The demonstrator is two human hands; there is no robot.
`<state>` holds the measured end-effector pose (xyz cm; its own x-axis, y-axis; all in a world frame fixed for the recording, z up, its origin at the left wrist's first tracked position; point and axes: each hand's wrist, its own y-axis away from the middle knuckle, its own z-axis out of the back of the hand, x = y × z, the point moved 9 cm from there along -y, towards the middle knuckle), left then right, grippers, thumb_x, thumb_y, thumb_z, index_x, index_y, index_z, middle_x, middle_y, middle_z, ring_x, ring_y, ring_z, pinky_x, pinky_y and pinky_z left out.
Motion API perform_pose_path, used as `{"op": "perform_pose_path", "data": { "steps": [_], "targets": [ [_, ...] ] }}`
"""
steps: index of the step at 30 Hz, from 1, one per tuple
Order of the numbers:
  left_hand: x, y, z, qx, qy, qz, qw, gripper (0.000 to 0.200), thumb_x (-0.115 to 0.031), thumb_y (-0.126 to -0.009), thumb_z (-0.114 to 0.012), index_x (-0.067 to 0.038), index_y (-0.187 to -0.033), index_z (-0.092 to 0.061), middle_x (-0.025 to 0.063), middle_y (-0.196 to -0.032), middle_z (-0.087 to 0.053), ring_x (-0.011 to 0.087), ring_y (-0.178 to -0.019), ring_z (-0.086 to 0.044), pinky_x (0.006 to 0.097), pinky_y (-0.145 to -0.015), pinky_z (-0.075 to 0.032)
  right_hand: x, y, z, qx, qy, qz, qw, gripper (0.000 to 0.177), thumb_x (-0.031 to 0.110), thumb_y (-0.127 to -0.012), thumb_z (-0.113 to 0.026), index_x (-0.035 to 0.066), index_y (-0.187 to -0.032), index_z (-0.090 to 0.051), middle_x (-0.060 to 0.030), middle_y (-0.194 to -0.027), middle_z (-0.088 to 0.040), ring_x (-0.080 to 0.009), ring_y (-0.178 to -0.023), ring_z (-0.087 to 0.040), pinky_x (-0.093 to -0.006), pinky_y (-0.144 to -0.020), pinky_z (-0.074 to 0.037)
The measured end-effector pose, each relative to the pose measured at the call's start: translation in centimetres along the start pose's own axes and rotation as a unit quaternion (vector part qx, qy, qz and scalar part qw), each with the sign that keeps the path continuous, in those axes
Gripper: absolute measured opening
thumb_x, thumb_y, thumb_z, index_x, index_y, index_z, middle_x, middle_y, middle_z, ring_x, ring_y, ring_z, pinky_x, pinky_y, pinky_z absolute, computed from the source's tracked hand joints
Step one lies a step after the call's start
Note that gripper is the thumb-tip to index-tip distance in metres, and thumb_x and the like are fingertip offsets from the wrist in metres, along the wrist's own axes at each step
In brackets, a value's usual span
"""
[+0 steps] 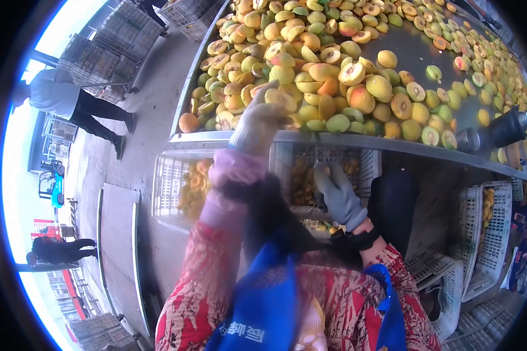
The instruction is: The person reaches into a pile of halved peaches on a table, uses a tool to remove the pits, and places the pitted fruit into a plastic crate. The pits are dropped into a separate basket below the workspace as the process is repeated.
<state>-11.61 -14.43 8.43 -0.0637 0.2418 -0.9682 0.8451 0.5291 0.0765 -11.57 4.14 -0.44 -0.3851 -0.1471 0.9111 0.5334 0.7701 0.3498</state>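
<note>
My left hand (257, 124), in a pale glove and blurred by motion, reaches over the table's front rim onto a heap of yellow peaches (319, 73). Its forefinger and thumb are spread around fruit at the near edge of the heap. Many of the peaches are cut, with stones or hollows showing. Lower down, my right hand (341, 198), in a grey glove, is above a white plastic crate (370, 167) of orange fruit pieces under the table edge. Its fingers curl around something dark, which I cannot make out.
The metal table (228, 136) has a raised rim, with a dark bottle (506, 128) lying on it at right. Another white crate (164, 184) of fruit stands at left; more crates (489, 240) are at right. A person (61, 96) walks on the left, near stacked crates (108, 55).
</note>
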Motion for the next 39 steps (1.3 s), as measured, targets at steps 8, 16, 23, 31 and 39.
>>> {"op": "perform_pose_path", "data": {
  "steps": [8,16,23,31,39],
  "targets": [
    [9.2,10.3,0.8,-0.191,0.297,0.063,0.933,0.036,-0.028,-0.092,-0.050,-0.004,-0.119,-0.047,0.0152,-0.106,-0.057,0.0277,-0.086,-0.057,0.0401,-0.076,-0.049,1.6,3.1,-4.0,0.033,0.102,0.077,0.991,0.018,0.021,-0.094,-0.051,0.005,-0.098,-0.054,-0.0110,-0.084,-0.057,-0.0192,-0.076,-0.052,-0.0346,-0.074,-0.043],
    [11.8,10.8,1.3,-0.210,0.238,0.033,0.948,0.031,-0.021,-0.089,-0.051,0.000,-0.112,-0.054,0.0160,-0.099,-0.061,0.0238,-0.085,-0.059,0.0317,-0.073,-0.049,-1.4,1.5,-3.5,0.005,0.179,0.114,0.977,0.014,0.016,-0.090,-0.055,0.003,-0.093,-0.050,-0.0187,-0.085,-0.058,-0.0310,-0.076,-0.057,-0.0398,-0.070,-0.044],
    [10.7,10.3,1.6,-0.227,0.157,-0.005,0.961,0.024,-0.011,-0.085,-0.053,0.002,-0.105,-0.058,0.0136,-0.092,-0.063,0.0215,-0.079,-0.059,0.0292,-0.072,-0.049,-2.6,0.0,-3.2,-0.004,0.236,0.088,0.968,0.016,0.018,-0.091,-0.054,0.005,-0.100,-0.049,-0.0180,-0.080,-0.058,-0.0272,-0.069,-0.058,-0.0376,-0.064,-0.047],
    [13.0,9.6,2.7,-0.248,0.219,0.005,0.944,0.024,-0.015,-0.086,-0.055,0.002,-0.101,-0.060,0.0121,-0.096,-0.064,0.0200,-0.084,-0.060,0.0304,-0.076,-0.049,-3.4,-0.5,-3.5,-0.026,0.219,0.068,0.973,0.020,0.027,-0.091,-0.053,0.007,-0.095,-0.051,-0.0252,-0.085,-0.060,-0.0428,-0.081,-0.060,-0.0459,-0.070,-0.046],
    [12.1,10.2,3.0,-0.280,0.140,0.014,0.950,0.032,-0.028,-0.092,-0.053,0.002,-0.091,-0.063,0.0103,-0.087,-0.063,0.0184,-0.077,-0.060,0.0278,-0.069,-0.049,-3.3,-1.1,-3.9,0.020,0.241,0.102,0.965,0.033,0.035,-0.093,-0.051,0.001,-0.094,-0.051,-0.0289,-0.087,-0.060,-0.0473,-0.084,-0.058,-0.0500,-0.071,-0.046]
  ]
}}
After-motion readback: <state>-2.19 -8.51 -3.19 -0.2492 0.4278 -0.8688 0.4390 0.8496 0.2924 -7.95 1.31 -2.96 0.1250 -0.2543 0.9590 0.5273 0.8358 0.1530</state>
